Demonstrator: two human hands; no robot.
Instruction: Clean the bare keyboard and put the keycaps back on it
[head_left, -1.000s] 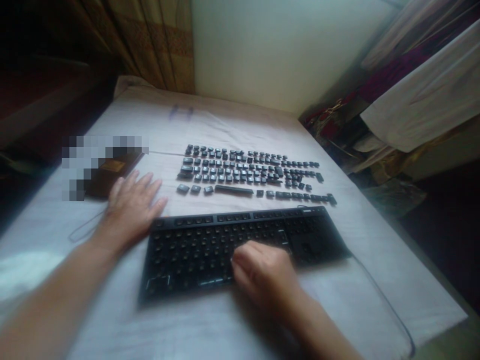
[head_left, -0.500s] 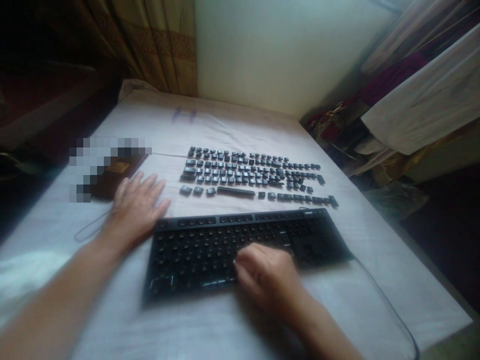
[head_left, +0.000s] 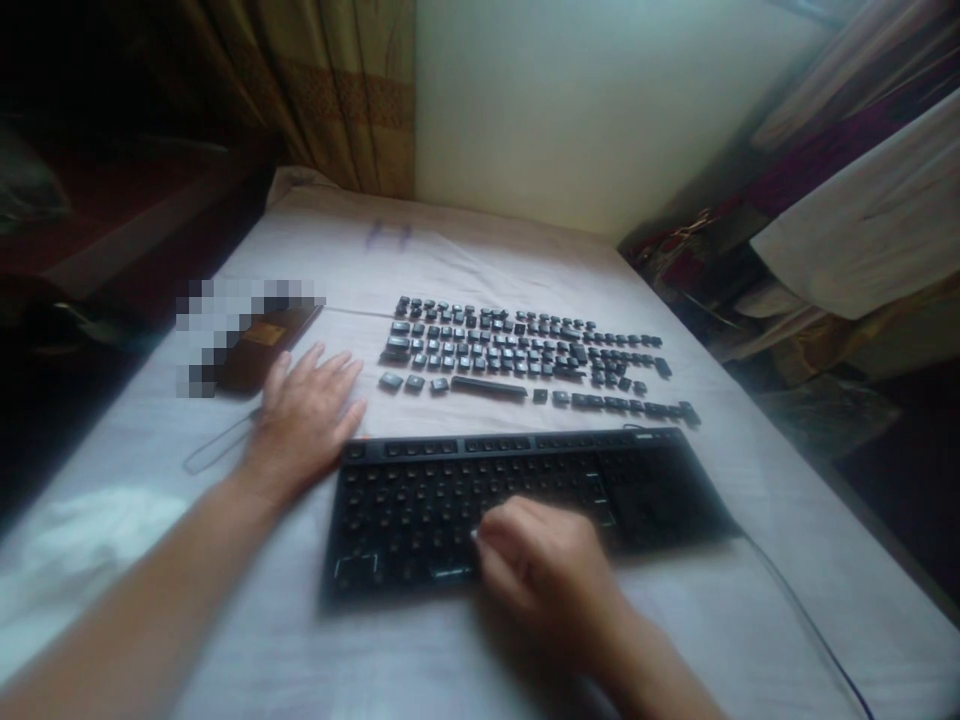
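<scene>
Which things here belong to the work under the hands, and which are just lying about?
Belonging: keyboard, most keys off; loose keys in rows behind it; right hand curled on the keyboard; left hand flat on the sheet beside it.
Lying about: brown box by the left hand; curtain; white cloth on the right.

Almost nothing here can be read. On the white sheet (head_left: 570, 275), near its far edge, sits one faint bluish mark (head_left: 388, 235) shaped like a capital H. The loose keycaps (head_left: 525, 350), laid out in rows, show only pale specks for legends, too blurred to make out. The keyboard frame (head_left: 420, 490) shows no legible print. The dark box (head_left: 266, 345) at the left carries a yellowish label, its print unreadable.
</scene>
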